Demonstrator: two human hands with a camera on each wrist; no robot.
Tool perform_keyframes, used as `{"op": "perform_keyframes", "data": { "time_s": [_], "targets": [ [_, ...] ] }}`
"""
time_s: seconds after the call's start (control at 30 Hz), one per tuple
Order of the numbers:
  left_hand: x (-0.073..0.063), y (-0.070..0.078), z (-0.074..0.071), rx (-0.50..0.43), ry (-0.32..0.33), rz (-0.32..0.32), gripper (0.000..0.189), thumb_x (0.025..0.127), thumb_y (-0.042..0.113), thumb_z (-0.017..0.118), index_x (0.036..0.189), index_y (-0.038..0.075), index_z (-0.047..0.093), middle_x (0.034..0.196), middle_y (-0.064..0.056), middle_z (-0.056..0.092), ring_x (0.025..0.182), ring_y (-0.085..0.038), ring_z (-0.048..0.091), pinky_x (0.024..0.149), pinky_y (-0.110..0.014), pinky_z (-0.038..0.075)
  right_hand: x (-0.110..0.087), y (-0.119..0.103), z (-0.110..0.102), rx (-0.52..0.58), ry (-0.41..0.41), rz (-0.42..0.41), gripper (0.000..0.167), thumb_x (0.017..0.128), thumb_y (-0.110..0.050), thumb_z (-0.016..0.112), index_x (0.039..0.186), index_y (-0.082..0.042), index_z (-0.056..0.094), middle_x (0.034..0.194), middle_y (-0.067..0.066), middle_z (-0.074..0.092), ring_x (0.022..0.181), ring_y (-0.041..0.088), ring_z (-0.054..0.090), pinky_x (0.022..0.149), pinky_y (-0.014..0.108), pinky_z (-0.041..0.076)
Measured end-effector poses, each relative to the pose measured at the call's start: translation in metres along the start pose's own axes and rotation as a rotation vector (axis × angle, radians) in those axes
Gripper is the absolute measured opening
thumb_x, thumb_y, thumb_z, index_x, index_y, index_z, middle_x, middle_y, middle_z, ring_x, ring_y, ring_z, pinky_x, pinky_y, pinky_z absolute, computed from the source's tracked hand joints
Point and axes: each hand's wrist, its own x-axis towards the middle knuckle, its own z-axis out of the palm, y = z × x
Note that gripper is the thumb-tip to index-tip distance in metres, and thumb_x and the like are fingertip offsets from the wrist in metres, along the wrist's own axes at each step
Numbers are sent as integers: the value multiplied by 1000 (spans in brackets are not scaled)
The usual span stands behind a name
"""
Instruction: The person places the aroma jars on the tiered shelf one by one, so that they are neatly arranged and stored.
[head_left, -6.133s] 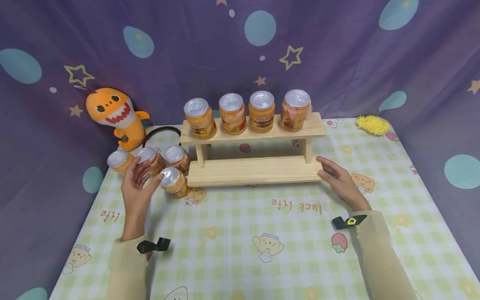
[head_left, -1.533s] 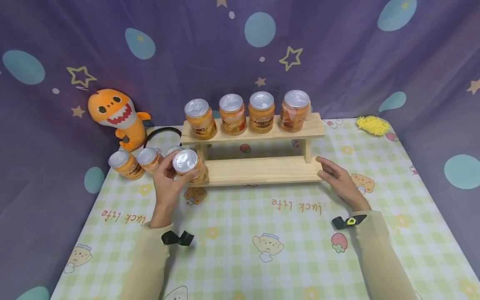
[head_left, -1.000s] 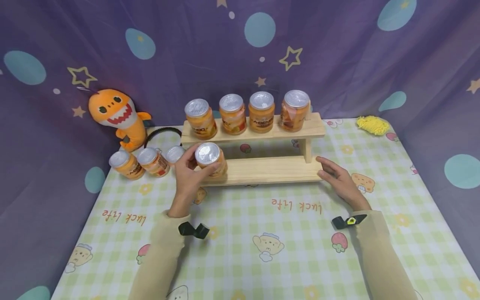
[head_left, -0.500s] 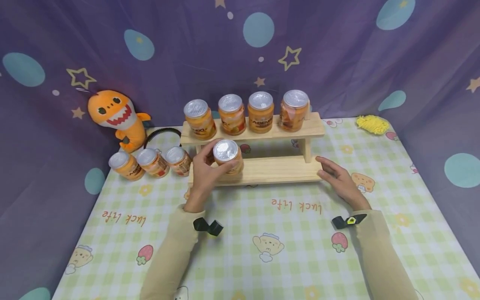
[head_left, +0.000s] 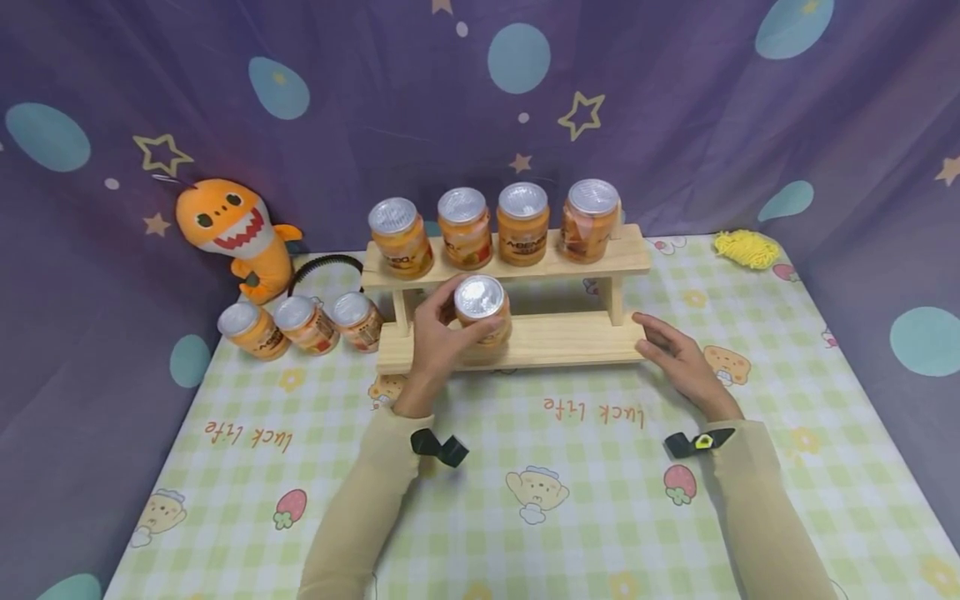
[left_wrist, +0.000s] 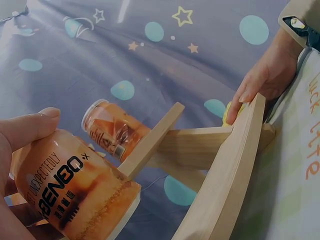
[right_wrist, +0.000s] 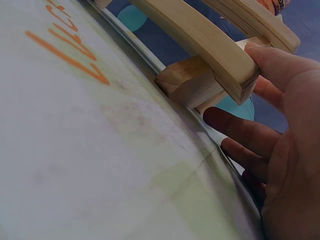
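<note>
Your left hand [head_left: 437,340] has carried the BENBO can [head_left: 483,307] right, over the lower shelf [head_left: 573,337]. Its fingers pinch the can; your right hand's [head_left: 686,367] spread fingers touch the shelf end. Lifting too high might bump the top shelf [head_left: 551,265].

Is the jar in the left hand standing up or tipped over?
The jar is upright: in the head view, its silver top faces up.

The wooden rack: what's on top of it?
Four orange jars stand in a row along the upper shelf. The patches of shelf directly under them are covered, so those can't be seen.
</note>
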Motion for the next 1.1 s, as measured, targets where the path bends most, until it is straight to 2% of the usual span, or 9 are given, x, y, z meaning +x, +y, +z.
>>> {"op": "perform_keyframes", "data": {
  "time_s": [0.2, 0.4, 0.57, 0.87, 1.1],
  "targets": [
    [3, 0, 13, -21, -15, -3, 65, 70, 0, 86, 130, 0, 62, 123, -22, 68, 102, -9, 63, 86, -19, 51, 0, -1, 0, 6, 0, -1, 53, 103, -27, 56, 152, -11, 43, 157, 19, 42, 116, -20, 47, 94, 3, 39],
    [5, -2, 28, -23, -31, -34, 64, 70, 6, 88, 129, 3, 64, 124, -18, 68, 100, -9, 61, 86, -22, 50, -1, -1, 0, 2, 0, 7, 53, 103, -28, 56, 152, -12, 43, 157, 18, 43, 116, -19, 48, 94, 2, 39],
    [6, -4, 41, -15, -51, -25, 64, 69, 7, 89, 129, 4, 64, 122, -17, 69, 99, -10, 62, 85, -23, 50, -1, -1, 0, 0, -1, 11, 53, 103, -28, 55, 152, -13, 43, 157, 18, 43, 116, -19, 47, 94, 3, 39],
    [8, -6, 61, -30, -94, -37, 67, 69, 8, 89, 131, 5, 63, 125, -16, 68, 104, -18, 64, 86, -21, 50, -1, -3, -1, 6, 3, 1, 52, 103, -26, 55, 152, -11, 43, 156, 20, 43, 116, -19, 48, 94, 3, 40],
    [8, -7, 77, -23, -122, -48, 67, 70, 8, 90, 131, 5, 63, 127, -16, 68, 111, -26, 65, 91, -25, 52, -1, -2, 0, 10, -4, 0, 53, 103, -25, 55, 152, -11, 42, 155, 21, 43, 116, -19, 48, 94, 3, 40]
  ]
}}
